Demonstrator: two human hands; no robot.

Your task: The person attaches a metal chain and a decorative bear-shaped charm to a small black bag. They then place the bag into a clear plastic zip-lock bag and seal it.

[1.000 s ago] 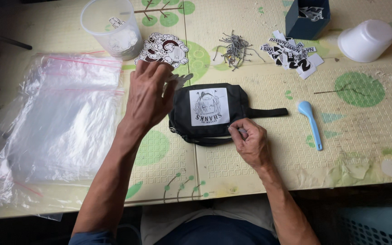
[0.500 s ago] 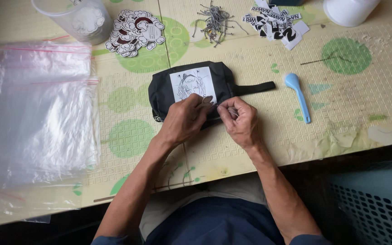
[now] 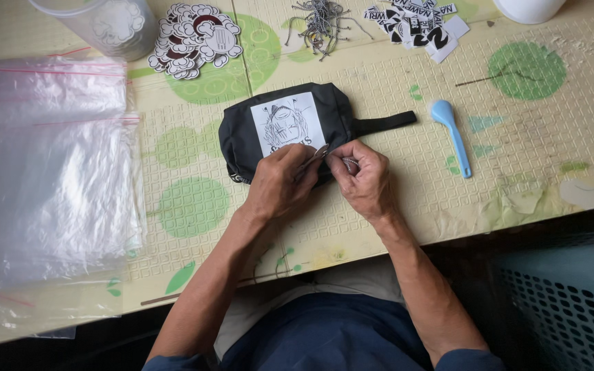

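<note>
On the far left lay a heap of clear plastic zip bags (image 3: 49, 172), too many to count. Behind it stood one clear plastic cup (image 3: 104, 24). Next to the cup was one pile of round black, white and red stickers (image 3: 194, 38).

In the middle of the worktop (image 3: 517, 185) lay one small black cloth pouch (image 3: 238, 137) with a white picture patch and a strap. A second ago the left hand (image 3: 280, 185) was stretched out over the pouch's far left corner, well away from the right hand (image 3: 366, 182). Now the two hands were close together at the near edge of the pouch. The left hand pinched a thin silver metal bit (image 3: 314, 156). The right hand pinched something small and shiny too, but I could not tell what. So both hands were now busy at one spot on the pouch, and the reaching was over.

Behind the hands was one bunch of little grey chains (image 3: 321, 20). Then came one pile of black and white letter stickers (image 3: 417, 20), which made two sticker piles in all. Right of the pouch lay one light blue plastic spoon (image 3: 452, 134). One white cup (image 3: 527, 7) showed at the top edge. Low on the right stood one grey-blue basket (image 3: 572, 302).
</note>
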